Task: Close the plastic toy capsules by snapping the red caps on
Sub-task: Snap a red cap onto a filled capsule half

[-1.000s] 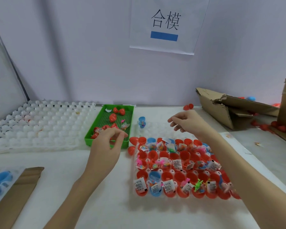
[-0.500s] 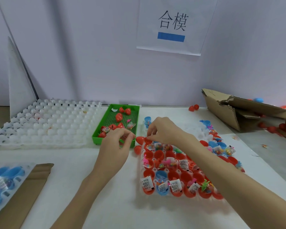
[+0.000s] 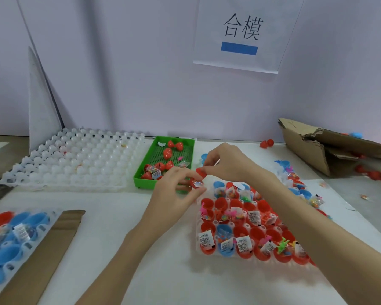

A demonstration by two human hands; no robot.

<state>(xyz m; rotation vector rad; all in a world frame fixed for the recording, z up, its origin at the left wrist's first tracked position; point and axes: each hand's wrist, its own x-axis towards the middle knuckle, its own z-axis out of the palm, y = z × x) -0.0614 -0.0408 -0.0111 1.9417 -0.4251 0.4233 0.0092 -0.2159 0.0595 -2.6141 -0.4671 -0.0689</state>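
A white table (image 3: 110, 216) is filling the frame, carrying a clear tray (image 3: 246, 230) of open capsules at lower right and a green basket (image 3: 141, 179) at centre. Between them, the left hand (image 3: 174, 194) is pinching a red capsule half (image 3: 195, 183) while the right hand (image 3: 227, 161) is pinching a red cap (image 3: 201, 172) just above it, the two hands nearly touching.
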